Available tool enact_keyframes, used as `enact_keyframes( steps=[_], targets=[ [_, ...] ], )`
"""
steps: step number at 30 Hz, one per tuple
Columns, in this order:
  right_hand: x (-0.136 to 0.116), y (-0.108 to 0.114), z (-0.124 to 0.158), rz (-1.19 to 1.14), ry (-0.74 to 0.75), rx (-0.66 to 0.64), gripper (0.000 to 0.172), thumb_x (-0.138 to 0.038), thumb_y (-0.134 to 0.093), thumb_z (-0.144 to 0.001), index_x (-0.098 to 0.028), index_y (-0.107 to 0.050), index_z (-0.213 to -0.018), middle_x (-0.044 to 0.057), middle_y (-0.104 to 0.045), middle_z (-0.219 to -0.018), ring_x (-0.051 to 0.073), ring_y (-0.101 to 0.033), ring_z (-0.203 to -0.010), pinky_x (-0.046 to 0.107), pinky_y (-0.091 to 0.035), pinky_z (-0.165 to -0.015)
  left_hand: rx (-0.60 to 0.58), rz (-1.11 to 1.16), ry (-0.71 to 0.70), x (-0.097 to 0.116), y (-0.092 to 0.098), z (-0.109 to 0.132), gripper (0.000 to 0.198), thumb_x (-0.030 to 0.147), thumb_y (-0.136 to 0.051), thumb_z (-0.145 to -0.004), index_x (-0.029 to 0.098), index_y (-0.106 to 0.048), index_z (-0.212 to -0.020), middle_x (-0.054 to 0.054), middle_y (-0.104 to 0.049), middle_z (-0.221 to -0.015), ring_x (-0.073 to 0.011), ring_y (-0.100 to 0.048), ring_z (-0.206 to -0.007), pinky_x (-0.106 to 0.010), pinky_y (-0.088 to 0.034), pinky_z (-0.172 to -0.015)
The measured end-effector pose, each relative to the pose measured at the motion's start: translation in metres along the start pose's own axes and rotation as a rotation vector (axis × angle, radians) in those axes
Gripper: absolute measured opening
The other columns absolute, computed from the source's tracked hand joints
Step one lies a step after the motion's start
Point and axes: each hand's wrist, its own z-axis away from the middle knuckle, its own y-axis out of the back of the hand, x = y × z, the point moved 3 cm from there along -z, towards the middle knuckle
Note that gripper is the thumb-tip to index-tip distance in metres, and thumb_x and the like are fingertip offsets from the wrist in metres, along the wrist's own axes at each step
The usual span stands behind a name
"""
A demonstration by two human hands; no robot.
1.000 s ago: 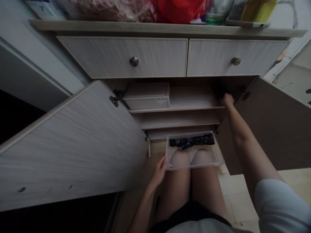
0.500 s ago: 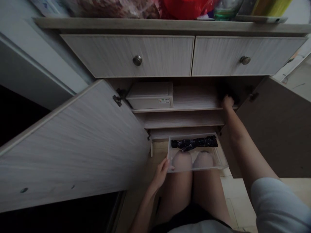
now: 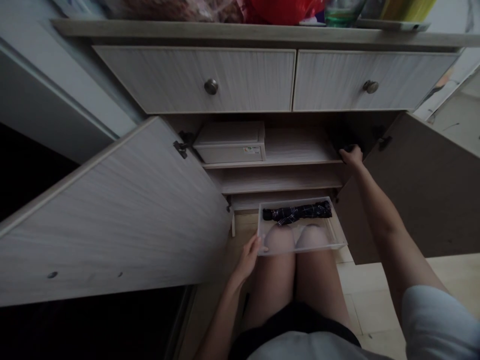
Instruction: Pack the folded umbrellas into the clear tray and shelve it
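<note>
A clear plastic box (image 3: 339, 225) rests across my knees, and my left hand (image 3: 248, 255) grips its left side, fingers closed on the edge. Inside, along the far wall of the box, lies a folded dark plaid umbrella (image 3: 300, 213). My right hand (image 3: 352, 155) reaches to the right end of the cabinet's upper shelf (image 3: 288, 145). Its fingers are closed on a black object (image 3: 339, 137), whose kind I cannot make out in the shadow.
A pale storage box (image 3: 230, 142) with a label stands on the upper shelf's left. The left door (image 3: 123, 220) and right door (image 3: 423, 190) stand swung out on both sides. Above are two closed drawers (image 3: 168, 80). Bags and a glass (image 3: 343, 12) sit on the top.
My right hand has turned slightly and shifted a little at the black object by the shelf's front edge. The view has shifted slightly. My left hand keeps its hold on the box.
</note>
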Motion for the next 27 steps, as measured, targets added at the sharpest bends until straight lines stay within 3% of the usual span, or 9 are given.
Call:
enact_keyframes(
  steps=[5, 8, 12, 16, 20, 23, 27],
  targets=[
    [0.010, 0.018, 0.041, -0.366, 0.115, -0.002, 0.050, -0.043, -0.069, -0.070, -0.014, -0.064, -0.111, 0.012, -0.069, -0.098, 0.027, -0.065, -0.093, 0.042, -0.054, -0.085, 0.012, 0.011, -0.022, 0.000, -0.001, -0.001, 0.074, 0.077, -0.052, -0.077, 0.015, -0.068, -0.114, -0.014, -0.075, -0.113, -0.0269, -0.075, -0.083, -0.043, -0.055, -0.090],
    [0.007, 0.031, 0.076, -0.510, 0.230, -0.147, 0.052, -0.046, -0.071, -0.067, -0.017, -0.062, -0.109, 0.008, -0.068, -0.091, 0.024, -0.064, -0.084, 0.038, -0.054, -0.077, 0.006, -0.009, -0.030, 0.001, -0.002, -0.001, 0.071, 0.074, -0.050, -0.081, 0.015, -0.068, -0.115, -0.014, -0.076, -0.110, -0.0268, -0.075, -0.086, -0.042, -0.054, -0.092],
    [-0.007, 0.053, 0.128, -0.623, 0.418, -0.400, 0.049, -0.045, -0.073, -0.069, -0.019, -0.062, -0.110, 0.007, -0.069, -0.099, 0.024, -0.065, -0.091, 0.037, -0.053, -0.082, 0.005, -0.017, -0.017, 0.002, -0.003, -0.001, 0.068, 0.071, -0.050, -0.084, 0.015, -0.067, -0.119, -0.013, -0.076, -0.110, -0.0263, -0.075, -0.085, -0.041, -0.055, -0.091],
    [-0.020, 0.066, 0.175, -0.570, 0.558, -0.647, 0.048, -0.043, -0.073, -0.075, -0.018, -0.062, -0.114, 0.008, -0.069, -0.106, 0.023, -0.064, -0.095, 0.035, -0.052, -0.085, -0.003, 0.000, -0.028, 0.005, -0.003, 0.000, 0.066, 0.069, -0.052, -0.084, 0.016, -0.067, -0.121, -0.012, -0.075, -0.115, -0.0261, -0.075, -0.087, -0.040, -0.056, -0.089],
    [-0.024, 0.064, 0.211, -0.447, 0.689, -0.877, 0.044, -0.038, -0.068, -0.080, -0.015, -0.060, -0.117, 0.008, -0.067, -0.106, 0.021, -0.063, -0.091, 0.032, -0.051, -0.081, 0.029, -0.012, -0.040, 0.007, -0.003, 0.001, 0.064, 0.066, -0.053, -0.084, 0.014, -0.069, -0.118, -0.013, -0.075, -0.114, -0.0295, -0.073, -0.102, -0.039, -0.057, -0.086],
    [-0.023, 0.057, 0.227, -0.336, 0.770, -0.976, 0.044, -0.034, -0.065, -0.082, -0.013, -0.059, -0.121, 0.009, -0.067, -0.102, 0.019, -0.062, -0.086, 0.031, -0.049, -0.076, 0.049, -0.023, -0.046, 0.009, -0.002, 0.001, 0.062, 0.064, -0.055, -0.085, 0.013, -0.069, -0.118, -0.012, -0.075, -0.113, -0.0303, -0.071, -0.106, -0.039, -0.057, -0.087],
    [-0.023, 0.045, 0.237, -0.198, 0.842, -1.016, 0.046, -0.024, -0.065, -0.079, -0.014, -0.059, -0.123, 0.009, -0.068, -0.102, 0.020, -0.063, -0.084, 0.031, -0.048, -0.076, 0.051, -0.022, -0.061, 0.011, -0.003, 0.002, 0.063, 0.064, -0.056, -0.083, 0.012, -0.070, -0.117, -0.014, -0.075, -0.110, -0.0325, -0.069, -0.108, -0.041, -0.057, -0.086]
  ],
)
